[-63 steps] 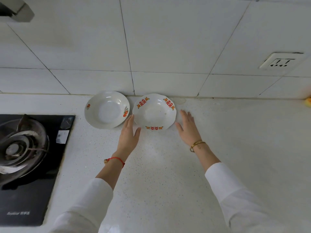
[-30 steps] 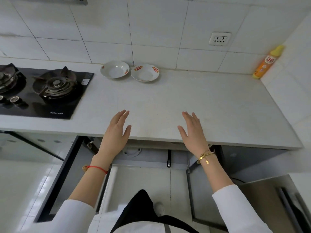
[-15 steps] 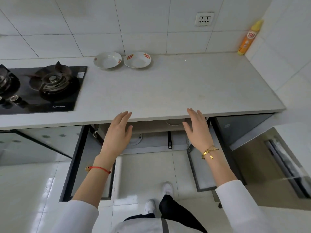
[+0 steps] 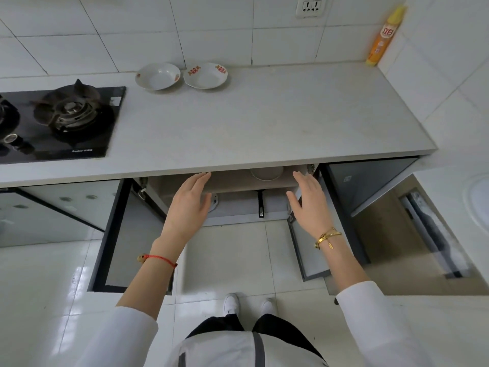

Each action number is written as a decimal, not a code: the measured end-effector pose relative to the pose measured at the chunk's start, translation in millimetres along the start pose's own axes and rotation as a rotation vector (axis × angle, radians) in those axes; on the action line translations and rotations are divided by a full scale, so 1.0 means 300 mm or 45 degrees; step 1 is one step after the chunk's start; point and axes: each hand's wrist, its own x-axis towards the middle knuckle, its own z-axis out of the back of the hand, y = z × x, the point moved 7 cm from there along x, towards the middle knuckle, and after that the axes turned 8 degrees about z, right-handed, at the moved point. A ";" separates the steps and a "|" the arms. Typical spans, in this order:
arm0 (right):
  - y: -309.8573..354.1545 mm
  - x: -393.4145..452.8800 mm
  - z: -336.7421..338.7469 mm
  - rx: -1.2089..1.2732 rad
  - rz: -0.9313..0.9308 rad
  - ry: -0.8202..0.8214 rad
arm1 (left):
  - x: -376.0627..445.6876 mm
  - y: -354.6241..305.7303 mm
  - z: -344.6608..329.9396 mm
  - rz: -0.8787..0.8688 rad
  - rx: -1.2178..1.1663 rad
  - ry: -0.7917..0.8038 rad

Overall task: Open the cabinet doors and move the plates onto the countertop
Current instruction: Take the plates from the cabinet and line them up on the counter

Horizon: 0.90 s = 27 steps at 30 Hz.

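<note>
Under the countertop [image 4: 264,123], both cabinet doors stood open, the left door [image 4: 132,234] and the right door [image 4: 309,247] swung out to either side. A pale dish [image 4: 266,174] showed on the upper shelf, mostly hidden by the counter's front edge. Two plates [image 4: 182,75] already sat side by side at the back, against the wall tiles. The left hand [image 4: 189,207] and right hand [image 4: 308,205] reached toward the shelf, fingers spread wide and flat, holding nothing. Glazed ware like this was probably stiff, smooth, fairly light and easy to chip, so a hold at opposite rims seemed safest. Room above the shelf looked tight beneath the overhang; the counter beside the plates lay bare, clear of the stove [image 4: 66,120].
</note>
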 end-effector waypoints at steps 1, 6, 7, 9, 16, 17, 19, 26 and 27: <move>-0.019 -0.008 0.006 0.003 -0.002 0.012 | -0.006 -0.015 -0.015 0.011 -0.006 0.004; -0.129 -0.027 0.031 0.020 -0.016 0.057 | -0.026 -0.088 -0.111 0.046 -0.007 0.012; -0.150 -0.026 0.029 0.021 -0.015 0.070 | -0.031 -0.099 -0.132 0.054 -0.009 0.015; -0.191 -0.020 0.019 0.025 -0.014 0.093 | -0.033 -0.118 -0.176 0.059 -0.015 0.015; -0.334 0.045 -0.099 0.096 -0.034 0.150 | 0.029 -0.103 -0.369 0.119 0.027 0.037; -0.356 0.057 -0.128 0.107 -0.037 0.154 | 0.044 -0.091 -0.405 0.124 0.031 0.040; -0.404 0.087 -0.195 0.142 -0.039 0.158 | 0.082 -0.063 -0.484 0.127 0.043 0.047; -0.625 0.275 -0.496 0.240 -0.078 0.072 | 0.296 0.099 -0.840 0.111 0.045 0.071; -0.658 0.307 -0.544 0.236 -0.067 0.063 | 0.330 0.126 -0.896 0.099 0.049 0.069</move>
